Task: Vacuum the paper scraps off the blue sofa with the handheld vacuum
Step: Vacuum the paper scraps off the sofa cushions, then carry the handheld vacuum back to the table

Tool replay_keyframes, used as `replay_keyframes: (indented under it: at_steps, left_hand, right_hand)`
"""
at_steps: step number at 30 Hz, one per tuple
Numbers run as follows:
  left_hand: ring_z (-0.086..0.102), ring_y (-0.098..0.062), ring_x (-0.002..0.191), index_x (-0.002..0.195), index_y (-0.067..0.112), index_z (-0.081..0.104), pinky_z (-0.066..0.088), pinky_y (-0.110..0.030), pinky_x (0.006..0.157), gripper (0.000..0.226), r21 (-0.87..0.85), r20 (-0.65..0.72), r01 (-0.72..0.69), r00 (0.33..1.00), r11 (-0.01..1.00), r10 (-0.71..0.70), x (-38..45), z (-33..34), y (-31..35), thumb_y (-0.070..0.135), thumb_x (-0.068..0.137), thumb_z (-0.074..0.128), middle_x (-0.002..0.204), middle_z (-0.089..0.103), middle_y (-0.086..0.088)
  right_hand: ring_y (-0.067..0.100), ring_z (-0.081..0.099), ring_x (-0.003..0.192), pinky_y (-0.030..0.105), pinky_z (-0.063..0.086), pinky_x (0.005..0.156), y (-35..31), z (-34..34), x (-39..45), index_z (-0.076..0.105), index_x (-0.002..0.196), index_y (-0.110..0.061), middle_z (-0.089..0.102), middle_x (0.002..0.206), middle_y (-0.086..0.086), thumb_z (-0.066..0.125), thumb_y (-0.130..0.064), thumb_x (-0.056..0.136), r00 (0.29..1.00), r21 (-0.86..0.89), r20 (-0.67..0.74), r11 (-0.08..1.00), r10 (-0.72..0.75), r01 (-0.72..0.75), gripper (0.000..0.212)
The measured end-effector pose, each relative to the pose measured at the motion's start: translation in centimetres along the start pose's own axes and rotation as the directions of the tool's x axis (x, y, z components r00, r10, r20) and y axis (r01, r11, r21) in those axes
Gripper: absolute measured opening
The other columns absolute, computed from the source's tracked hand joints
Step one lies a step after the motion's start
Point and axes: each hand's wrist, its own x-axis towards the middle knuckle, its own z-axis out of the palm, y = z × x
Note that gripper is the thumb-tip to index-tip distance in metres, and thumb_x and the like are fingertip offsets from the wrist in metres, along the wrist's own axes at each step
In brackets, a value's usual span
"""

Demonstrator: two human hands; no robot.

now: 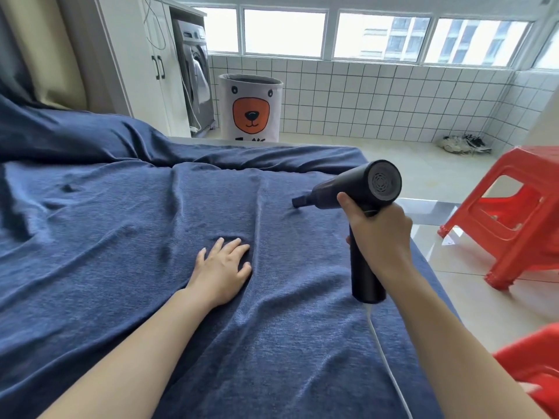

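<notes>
- Forearms fill the near edge, both reaching out over the sofa (106,237), whose blue cover lies wrinkled from left to right.
- Far left, a curtain (36,55) hangs behind the raised sofa back.
- Left hand (222,269) lies flat on the fabric, palm down, fingers spread, gripping nothing.
- Beyond it, a washer (195,77) sits in a cabinet niche, and a bear-face hamper (250,108) stands on the floor just past the sofa's far edge.
- No scraps can be made out on the blue fabric from here.
- Right of centre, the vacuum (357,189), black and pistol-shaped, points left, nozzle tip down at the cover near the sofa's right side; touching or just above, I cannot tell.
- Right hand (381,234) is clenched round the vacuum's handle, thumb up against the barrel.
- A white cord (384,352) drops from the handle's base and trails toward the camera.
- Far back right, shoes (464,144) lie by the tiled wall.
- Right edge, a red stool (511,213) stands on the floor beside the sofa, with a second stool (532,367) cut off at the near corner.
</notes>
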Motion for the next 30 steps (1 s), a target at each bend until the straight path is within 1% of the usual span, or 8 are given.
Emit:
replay_keyframes:
  at_steps: [3, 5, 8, 14, 18, 20, 24, 30]
  left_hand:
    - [0.004, -0.018, 0.148, 0.149, 0.031, 0.028, 0.005, -0.05, 0.118, 0.052, 0.0, 0.009, 0.003, 1.0, 1.0, -0.003, 0.1, -0.1, 0.1, 0.043, 0.099, 0.031, 0.159, 0.016, 0.01]
    - [0.005, -0.018, 0.148, 0.149, 0.03, 0.028, 0.006, -0.051, 0.118, 0.051, 0.003, 0.01, 0.005, 1.0, 1.0, -0.005, 0.0, -0.1, 0.1, 0.043, 0.099, 0.031, 0.159, 0.016, 0.01]
    - [0.006, -0.017, 0.148, 0.149, 0.031, 0.028, 0.006, -0.05, 0.118, 0.051, 0.0, -0.019, 0.029, 0.999, 1.0, -0.029, 0.0, 0.1, 0.4, 0.042, 0.099, 0.031, 0.159, 0.016, 0.011]
    - [0.006, -0.019, 0.148, 0.152, 0.034, 0.004, 0.008, -0.049, 0.118, 0.062, -0.073, -0.094, -0.003, 0.996, 0.997, -0.004, 3.8, 0.3, 0.4, 0.041, 0.099, 0.034, 0.161, 0.003, 0.011]
    - [0.006, -0.019, 0.148, 0.153, 0.031, 0.002, 0.013, -0.048, 0.118, 0.07, -0.238, -0.253, -0.104, 0.966, 0.966, 0.042, 9.0, 0.3, 0.6, 0.034, 0.097, 0.044, 0.161, 0.003, 0.008]
    - [0.006, -0.02, 0.148, 0.153, 0.029, 0.006, 0.01, -0.046, 0.119, 0.07, -0.244, -0.3, -0.203, 0.946, 0.948, 0.125, 11.0, 0.4, 1.5, 0.03, 0.096, 0.048, 0.161, 0.007, 0.007]
    - [0.006, -0.019, 0.148, 0.152, 0.025, 0.018, -0.001, -0.042, 0.12, 0.069, -0.164, -0.276, -0.323, 0.922, 0.932, 0.271, 13.0, 1.3, 3.4, 0.031, 0.093, 0.055, 0.158, 0.021, 0.007]
    - [0.022, -0.021, 0.145, 0.148, 0.02, 0.031, 0.002, -0.047, 0.12, 0.069, -0.162, -0.243, -0.346, 0.922, 0.924, 0.302, 13.6, 0.3, 7.4, 0.032, 0.089, 0.064, 0.147, 0.042, 0.004]
  right_hand:
    - [0.026, 0.074, 0.061, 0.042, 0.061, 0.078, -0.3, -1.1, -0.7, 0.061, 0.064, -0.018, 0.066, 0.054, 0.001, 0.074, -0.048, 0.087, 1.0, 0.041, 0.012, 0.999, 0.01, -0.01, 0.041]
    - [0.024, 0.073, 0.055, 0.045, 0.062, 0.075, -0.3, -1.8, -0.9, 0.064, 0.068, -0.015, 0.067, 0.055, 0.002, 0.076, -0.046, 0.086, 0.998, 0.098, 0.043, 0.994, 0.042, -0.046, 0.039]
    - [0.026, 0.066, 0.05, 0.048, 0.062, 0.07, 0.1, -2.9, -1.1, 0.066, 0.078, -0.009, 0.065, 0.061, 0.008, 0.077, -0.043, 0.086, 0.977, 0.307, 0.14, 0.931, 0.16, -0.196, 0.037]
    - [0.024, 0.055, 0.048, 0.031, 0.053, 0.05, 1.4, -2.9, 1.5, 0.061, 0.088, -0.005, 0.057, 0.064, 0.013, 0.075, -0.038, 0.09, 0.922, 0.481, 0.287, 0.793, 0.261, -0.374, 0.036]
    - [0.022, 0.056, 0.047, 0.028, 0.053, 0.047, 4.7, -1.4, 4.6, 0.06, 0.087, -0.005, 0.057, 0.063, 0.013, 0.074, -0.042, 0.09, 0.885, 0.496, 0.327, 0.737, 0.332, -0.459, 0.039]
    - [0.021, 0.057, 0.047, 0.028, 0.053, 0.048, 6.6, -0.8, 6.0, 0.061, 0.087, -0.005, 0.058, 0.064, 0.012, 0.074, -0.046, 0.086, 0.859, 0.499, 0.365, 0.703, 0.359, -0.507, 0.043]
    - [0.02, 0.056, 0.048, 0.028, 0.051, 0.044, 9.1, -0.4, 8.3, 0.059, 0.088, -0.007, 0.058, 0.067, 0.011, 0.076, -0.06, 0.062, 0.762, 0.448, 0.499, 0.63, 0.412, -0.634, 0.062]
    - [0.021, 0.054, 0.046, 0.029, 0.049, 0.044, 8.1, -2.1, 9.6, 0.057, 0.086, -0.005, 0.056, 0.064, 0.012, 0.076, -0.06, 0.06, 0.673, 0.39, 0.55, 0.56, 0.495, -0.731, 0.064]
